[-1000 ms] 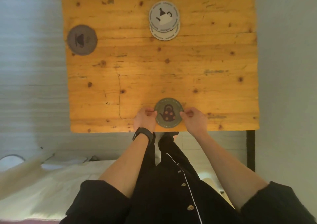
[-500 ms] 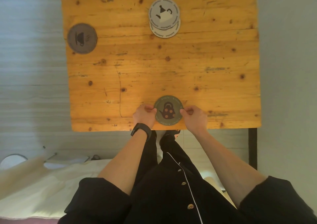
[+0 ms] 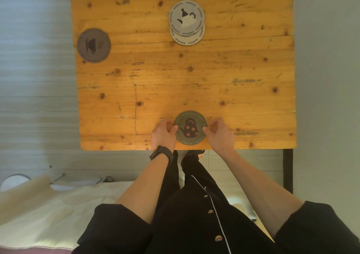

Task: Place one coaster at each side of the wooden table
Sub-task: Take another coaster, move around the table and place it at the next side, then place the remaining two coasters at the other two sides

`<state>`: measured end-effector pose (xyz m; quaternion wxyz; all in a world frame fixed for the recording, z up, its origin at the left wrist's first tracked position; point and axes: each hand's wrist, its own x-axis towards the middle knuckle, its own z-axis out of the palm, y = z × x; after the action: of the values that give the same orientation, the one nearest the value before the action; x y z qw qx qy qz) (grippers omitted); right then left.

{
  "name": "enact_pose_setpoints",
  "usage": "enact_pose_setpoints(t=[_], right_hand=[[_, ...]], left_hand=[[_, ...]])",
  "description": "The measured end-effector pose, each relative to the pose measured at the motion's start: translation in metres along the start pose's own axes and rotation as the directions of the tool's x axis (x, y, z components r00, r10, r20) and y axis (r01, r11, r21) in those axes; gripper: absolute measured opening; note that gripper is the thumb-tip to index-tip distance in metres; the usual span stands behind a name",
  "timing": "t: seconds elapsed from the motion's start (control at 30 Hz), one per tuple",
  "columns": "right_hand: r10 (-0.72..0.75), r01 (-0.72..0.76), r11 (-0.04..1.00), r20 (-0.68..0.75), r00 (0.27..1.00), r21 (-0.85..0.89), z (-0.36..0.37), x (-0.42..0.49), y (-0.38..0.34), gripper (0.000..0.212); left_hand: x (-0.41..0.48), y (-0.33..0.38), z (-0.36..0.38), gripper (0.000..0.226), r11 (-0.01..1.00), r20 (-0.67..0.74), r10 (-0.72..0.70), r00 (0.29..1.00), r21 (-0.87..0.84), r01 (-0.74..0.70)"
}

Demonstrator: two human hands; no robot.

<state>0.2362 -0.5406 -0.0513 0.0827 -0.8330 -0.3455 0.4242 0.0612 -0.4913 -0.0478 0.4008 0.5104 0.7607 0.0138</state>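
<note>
A green round coaster (image 3: 189, 127) with a dark kettle picture lies flat near the front edge of the wooden table (image 3: 243, 102). My left hand (image 3: 163, 135) pinches its left rim and my right hand (image 3: 219, 134) pinches its right rim. A dark grey coaster (image 3: 93, 45) with a steaming cup lies at the table's left edge. Two pale coasters (image 3: 186, 21) with a teapot print lie stacked, slightly offset, near the far middle.
A black table leg (image 3: 288, 171) stands at the front right. My legs in black trousers are under the front edge. Cream bedding (image 3: 48, 211) lies at the lower left, with a white round object (image 3: 13, 181) beside it. Grey floor surrounds the table.
The green coaster has slid a little farther onto the table from its front edge, with both hands staying on its rim. The other coasters have not moved.
</note>
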Motion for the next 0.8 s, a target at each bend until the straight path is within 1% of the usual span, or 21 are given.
enact_pose_setpoints(t=[0.03, 0.1, 0.17, 0.23, 0.33, 0.47, 0.5, 0.57, 0.67, 0.8], right_hand=[[-0.036, 0.036, 0.999, -0.015, 0.999, -0.032, 0.002, -0.002, 0.001, 0.018], [-0.13, 0.123, 0.985, -0.049, 0.99, -0.125, 0.007, -0.007, 0.003, 0.015], [-0.189, 0.175, 0.961, -0.047, 0.981, -0.215, 0.01, -0.01, 0.003, 0.017], [-0.203, 0.189, 0.946, -0.026, 0.979, -0.264, 0.01, -0.012, 0.001, 0.022], [-0.19, 0.188, 0.933, 0.023, 0.982, -0.306, 0.004, -0.015, -0.003, 0.024], [-0.125, 0.188, 0.918, 0.195, 0.973, -0.348, -0.015, -0.007, -0.02, 0.02], [-0.112, 0.196, 0.908, 0.237, 0.965, -0.369, -0.022, -0.002, -0.025, 0.021], [-0.11, 0.211, 0.904, 0.274, 0.955, -0.372, -0.038, 0.011, -0.038, 0.027], [-0.158, 0.22, 0.928, 0.217, 0.963, -0.3, -0.062, 0.037, -0.059, 0.034], [-0.241, 0.234, 0.94, 0.002, 0.971, -0.248, -0.08, 0.086, -0.084, 0.038]], left_hand=[[0.001, -0.002, 0.001, 0.023, 0.991, -0.001, 0.06, 0.998, 0.118, -0.059], [0.003, -0.004, 0.001, 0.026, 0.92, 0.033, 0.212, 0.977, 0.331, -0.211], [0.005, -0.001, -0.003, 0.026, 0.822, 0.089, 0.342, 0.936, 0.454, -0.344], [0.008, 0.004, -0.009, 0.027, 0.756, 0.14, 0.39, 0.91, 0.515, -0.403], [0.012, 0.013, -0.017, 0.025, 0.734, 0.215, 0.366, 0.905, 0.532, -0.423], [0.019, 0.031, -0.029, 0.024, 0.74, 0.326, 0.295, 0.898, 0.517, -0.431], [0.023, 0.037, -0.032, 0.025, 0.745, 0.353, 0.284, 0.892, 0.504, -0.437], [0.035, 0.052, -0.039, 0.031, 0.757, 0.377, 0.295, 0.878, 0.468, -0.455], [0.064, 0.082, -0.05, 0.036, 0.796, 0.328, 0.336, 0.883, 0.403, -0.453], [0.117, 0.135, -0.063, 0.043, 0.822, 0.239, 0.402, 0.884, 0.331, -0.463]])
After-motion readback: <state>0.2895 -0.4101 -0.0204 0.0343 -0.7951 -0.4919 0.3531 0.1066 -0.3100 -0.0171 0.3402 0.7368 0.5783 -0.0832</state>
